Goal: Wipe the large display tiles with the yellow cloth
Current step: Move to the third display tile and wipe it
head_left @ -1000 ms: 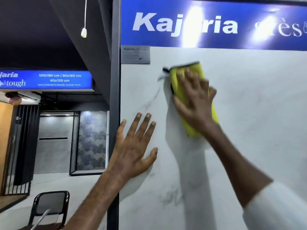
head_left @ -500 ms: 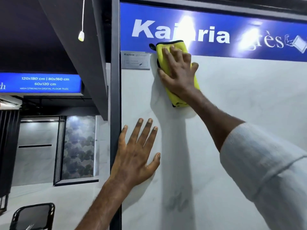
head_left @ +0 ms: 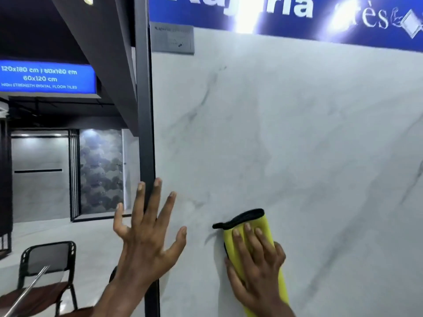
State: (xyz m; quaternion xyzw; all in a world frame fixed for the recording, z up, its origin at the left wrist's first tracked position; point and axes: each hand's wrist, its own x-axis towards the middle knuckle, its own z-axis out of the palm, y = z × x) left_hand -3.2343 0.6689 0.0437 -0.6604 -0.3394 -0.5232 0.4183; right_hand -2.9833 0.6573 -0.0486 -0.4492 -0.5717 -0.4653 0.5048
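A large white marble-look display tile (head_left: pixel 297 133) with grey veins fills the right of the view, standing upright. My right hand (head_left: pixel 256 266) presses a folded yellow cloth (head_left: pixel 263 225) with a black edge flat against the tile's lower part, fingers straight and pointing up. My left hand (head_left: pixel 146 234) is spread open at the tile's left edge, over the dark frame post (head_left: pixel 144 110); its fingers are splayed, and whether it touches the tile I cannot tell.
A blue brand sign (head_left: pixel 274 14) runs above the tile, with a small grey label plate (head_left: pixel 172 38) at the tile's top left corner. To the left lie a showroom floor, a black chair (head_left: pixel 45 266) and another blue sign (head_left: pixel 45 77).
My right hand slid the cloth from the tile's top edge near the sign down to its lower part. My left hand shifted left toward the frame post.
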